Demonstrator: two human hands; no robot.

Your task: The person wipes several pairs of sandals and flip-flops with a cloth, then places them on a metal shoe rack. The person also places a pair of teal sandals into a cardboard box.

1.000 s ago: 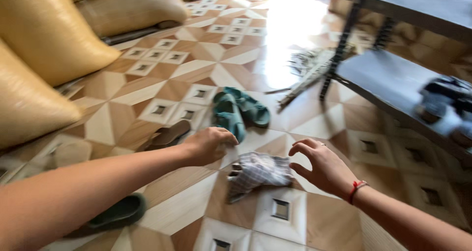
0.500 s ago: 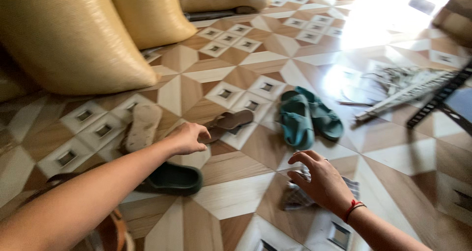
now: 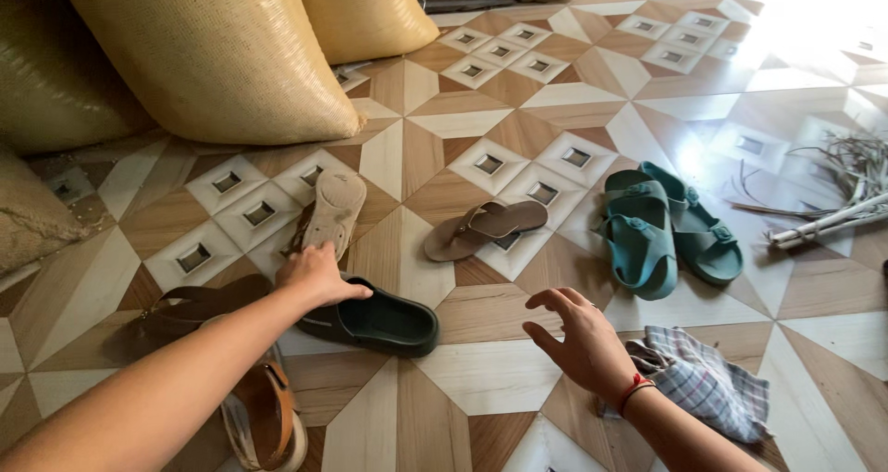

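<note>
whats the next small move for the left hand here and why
Probably close the left hand on the dark green slide: it rests on that shoe's heel edge with the fingers loose, no firm grip yet. The right hand hovers open, holding nothing.

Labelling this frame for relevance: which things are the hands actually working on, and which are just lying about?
In hand:
left hand on the dark green slipper
right hand open, hovering beside that slipper
upturned beige sandal just past the left hand

Lying about:
brown flip-flop
teal sandals
checked cloth
brown strap sandals
sacks
dry stalks
</note>
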